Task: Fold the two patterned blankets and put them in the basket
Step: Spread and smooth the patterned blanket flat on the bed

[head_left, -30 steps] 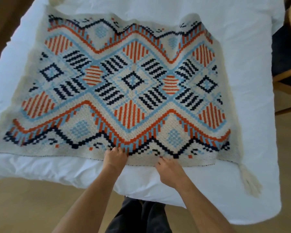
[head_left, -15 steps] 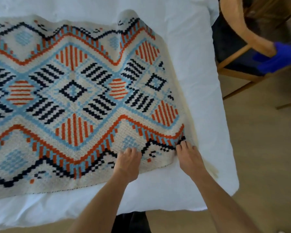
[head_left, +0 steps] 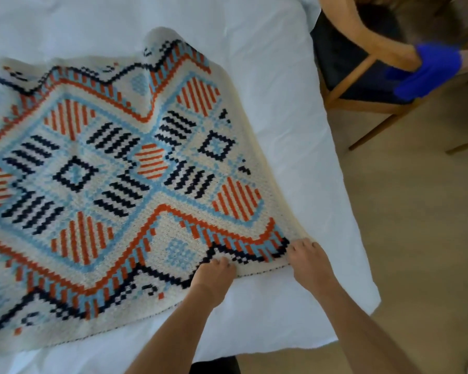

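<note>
A cream blanket point(head_left: 114, 184) with orange, light blue and navy geometric patterns lies on a white-covered table point(head_left: 295, 125). Its right side is lifted and rippled. My left hand point(head_left: 214, 273) pinches the near edge of the blanket, fingers curled into the fabric. My right hand point(head_left: 308, 263) grips the near right corner of the same blanket. No second blanket and no basket are in view.
A wooden chair point(head_left: 362, 63) with a dark seat stands to the right of the table. Another person's hand in a blue glove point(head_left: 430, 71) rests on its frame. The tan floor point(head_left: 416, 225) lies to the right of the table edge.
Both hands slid right along the near edge, the right one reaching the blanket's corner. The right side of the blanket has lifted and bunched. The view turned right, showing the chair and gloved hand.
</note>
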